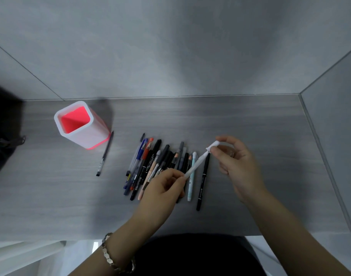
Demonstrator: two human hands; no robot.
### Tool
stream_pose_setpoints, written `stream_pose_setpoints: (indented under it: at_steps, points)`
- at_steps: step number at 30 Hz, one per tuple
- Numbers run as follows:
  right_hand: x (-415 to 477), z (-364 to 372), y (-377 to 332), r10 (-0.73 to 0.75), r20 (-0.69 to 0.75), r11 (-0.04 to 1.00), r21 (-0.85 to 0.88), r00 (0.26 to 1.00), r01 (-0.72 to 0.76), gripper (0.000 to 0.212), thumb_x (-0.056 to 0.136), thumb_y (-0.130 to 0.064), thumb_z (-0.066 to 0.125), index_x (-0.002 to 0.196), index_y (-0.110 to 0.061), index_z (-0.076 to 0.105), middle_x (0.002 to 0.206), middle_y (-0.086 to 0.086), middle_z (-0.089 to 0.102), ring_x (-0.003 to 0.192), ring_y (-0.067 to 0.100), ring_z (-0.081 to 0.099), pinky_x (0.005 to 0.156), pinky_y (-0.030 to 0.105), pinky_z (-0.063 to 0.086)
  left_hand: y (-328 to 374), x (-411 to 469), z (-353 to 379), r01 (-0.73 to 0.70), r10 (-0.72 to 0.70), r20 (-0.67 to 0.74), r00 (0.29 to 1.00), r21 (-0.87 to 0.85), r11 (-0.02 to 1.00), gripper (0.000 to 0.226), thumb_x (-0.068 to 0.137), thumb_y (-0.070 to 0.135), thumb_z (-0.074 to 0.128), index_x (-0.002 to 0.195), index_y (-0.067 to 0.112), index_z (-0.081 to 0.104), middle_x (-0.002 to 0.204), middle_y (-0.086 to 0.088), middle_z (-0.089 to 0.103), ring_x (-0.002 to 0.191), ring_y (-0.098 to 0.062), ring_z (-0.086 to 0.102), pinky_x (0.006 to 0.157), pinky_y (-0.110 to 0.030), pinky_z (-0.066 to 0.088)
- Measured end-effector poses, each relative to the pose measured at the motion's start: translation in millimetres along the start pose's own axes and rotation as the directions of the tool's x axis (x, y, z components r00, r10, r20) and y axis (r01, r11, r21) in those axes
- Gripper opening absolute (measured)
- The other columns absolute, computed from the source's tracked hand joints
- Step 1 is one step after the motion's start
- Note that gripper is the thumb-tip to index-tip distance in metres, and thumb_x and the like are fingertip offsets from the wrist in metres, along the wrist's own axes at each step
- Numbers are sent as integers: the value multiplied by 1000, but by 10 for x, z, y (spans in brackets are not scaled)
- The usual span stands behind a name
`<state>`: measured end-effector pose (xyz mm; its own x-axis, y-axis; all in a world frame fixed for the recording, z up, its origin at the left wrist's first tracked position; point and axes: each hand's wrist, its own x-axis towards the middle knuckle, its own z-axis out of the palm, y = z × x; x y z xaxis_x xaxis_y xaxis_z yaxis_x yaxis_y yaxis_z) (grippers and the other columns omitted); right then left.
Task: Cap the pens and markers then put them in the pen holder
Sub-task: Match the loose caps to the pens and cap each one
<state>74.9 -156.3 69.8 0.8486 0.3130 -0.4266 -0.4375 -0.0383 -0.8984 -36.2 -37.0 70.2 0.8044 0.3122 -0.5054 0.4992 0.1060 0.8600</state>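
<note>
**On the grey desk, white cap meets white pen**

At the far left, around nine o'clock, a dark shape (3, 136) sits by the edge of the desk (250, 126), too blurred for me to name. Next along, at ten o'clock from my hands, the pen holder (91, 134) stands upright, white outside and pink inside. At its four o'clock a lone black pen (104, 154) lies flat, its far end just beside the holder's base.

Now the middle: the pile of pens and markers (156, 166) lies in a loose row, each one running from six o'clock up toward twelve or one.

My left hand (162, 188), with a bracelet (110, 253) on the wrist, is over the near end of that row. Its fingers are curled round the lower end of a white pen (194, 166), which is held above the pile and points to one o'clock. Beneath it lies a pale blue pen (191, 176), and at three o'clock of that a black marker (203, 180) lies a little apart.

Right at the white pen's tip is the white cap (212, 146), pinched between thumb and forefinger of my right hand (236, 164), with the other fingers loosely curled. Cap and tip meet, but I cannot tell whether the cap is pushed home.
</note>
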Motion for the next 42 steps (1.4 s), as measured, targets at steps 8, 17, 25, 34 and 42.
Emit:
stream_pose_setpoints:
  at_steps: [8,17,25,34,42]
  points:
    - [-111,45,-28,26,93,993,-119,995,-15,26,80,-3,63,87,-28,64,68,-5,58,39,-3,44,38,9,32,-10,-60,-26,-119,125,-27,992,146,982,11,89,16,53,84,17,62,60,4,54,49,1,48,49,-8,39]
    - [-190,201,34,8,126,998,-59,992,-1,24,85,-1,54,95,-21,64,57,-8,65,32,0,40,37,6,30,59,-74,-105,50,-48,23,999,-109,993,18,90,12,50,78,8,63,53,0,53,34,-1,34,35,-12,28]
    - [11,238,205,108,105,985,-147,989,-92,20,83,-4,59,92,-19,68,55,-5,62,32,1,28,34,11,25,-190,226,-425,86,-29,-132,991,449,889,29,94,30,43,91,9,63,83,-12,67,69,-20,62,64,-34,52]
    - [207,-99,460,32,-48,902,-428,998,-50,25,81,-12,65,106,-7,65,67,-4,56,40,-2,47,41,5,33,-591,893,-1323,452,71,-549,833,748,486,31,90,16,49,110,-8,45,115,-31,50,107,-47,48,85,-53,42]
    - [401,-86,664,-26,-32,771,-636,999,-1,18,81,-20,66,94,-8,63,80,0,58,72,13,55,58,14,41,-354,645,-841,160,93,-406,909,547,821,8,90,8,42,93,1,42,82,-23,55,72,-36,52,62,-36,36]
